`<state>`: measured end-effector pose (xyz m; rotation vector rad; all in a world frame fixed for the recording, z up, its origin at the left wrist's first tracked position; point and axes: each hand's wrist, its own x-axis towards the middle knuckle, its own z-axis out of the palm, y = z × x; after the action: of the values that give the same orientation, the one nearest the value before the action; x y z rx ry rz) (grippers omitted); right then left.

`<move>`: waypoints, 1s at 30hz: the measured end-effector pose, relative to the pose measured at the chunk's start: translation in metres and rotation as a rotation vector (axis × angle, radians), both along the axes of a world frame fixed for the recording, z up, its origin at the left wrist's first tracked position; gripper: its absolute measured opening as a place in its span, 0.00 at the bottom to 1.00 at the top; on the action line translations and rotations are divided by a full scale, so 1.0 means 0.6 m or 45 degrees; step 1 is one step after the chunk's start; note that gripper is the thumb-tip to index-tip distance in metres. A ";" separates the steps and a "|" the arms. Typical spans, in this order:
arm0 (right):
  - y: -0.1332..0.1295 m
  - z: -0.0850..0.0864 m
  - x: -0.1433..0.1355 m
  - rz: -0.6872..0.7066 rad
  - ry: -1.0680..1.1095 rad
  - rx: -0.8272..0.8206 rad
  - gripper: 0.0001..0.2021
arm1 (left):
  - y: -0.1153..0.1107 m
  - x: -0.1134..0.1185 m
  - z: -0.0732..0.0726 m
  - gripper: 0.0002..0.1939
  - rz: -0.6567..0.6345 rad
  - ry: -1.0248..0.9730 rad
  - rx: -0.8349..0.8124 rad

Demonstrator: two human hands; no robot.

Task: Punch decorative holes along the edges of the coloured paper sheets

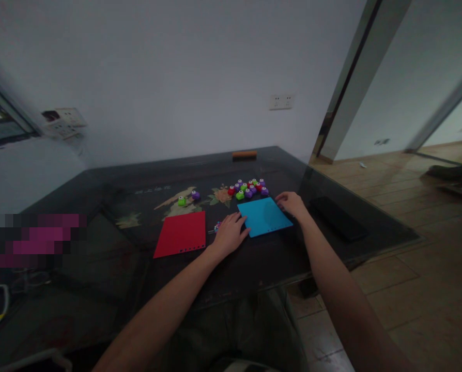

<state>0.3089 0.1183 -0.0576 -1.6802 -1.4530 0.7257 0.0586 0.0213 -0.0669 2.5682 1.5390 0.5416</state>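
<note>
A blue sheet of paper (265,217) with punched holes along its near edge lies on the dark table. My left hand (229,232) rests at its left edge, fingers stretched out and touching the paper. At the right edge is my right hand (292,203), its fingers slightly bent and apart near the upper corner. Partly hidden by my left hand is a small multicoloured item (217,226). To the left lies a red punched sheet (182,232). Behind the blue sheet, several small red, green and purple toys with white eye-like tops (248,189) sit in a cluster.
A green toy (182,201) and a purple toy (195,195) stand behind the red sheet. An orange-brown bar (244,154) lies at the table's back edge. A long black object (337,218) is on the right. The wall (200,77) borders the table behind.
</note>
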 end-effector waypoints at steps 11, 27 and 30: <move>-0.007 0.008 -0.005 0.004 -0.070 -0.001 0.05 | -0.001 0.001 0.006 0.25 -0.004 -0.017 -0.038; -0.023 0.032 -0.016 0.000 -0.441 -0.110 0.09 | -0.003 0.000 0.009 0.25 0.006 0.000 -0.048; -0.024 0.032 -0.015 -0.004 -0.461 -0.097 0.10 | 0.000 -0.001 0.008 0.24 0.000 -0.051 -0.045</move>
<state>0.2996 0.1039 -0.0383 -1.9458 -1.6840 0.4960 0.0581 0.0211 -0.0621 2.5151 1.5224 0.5572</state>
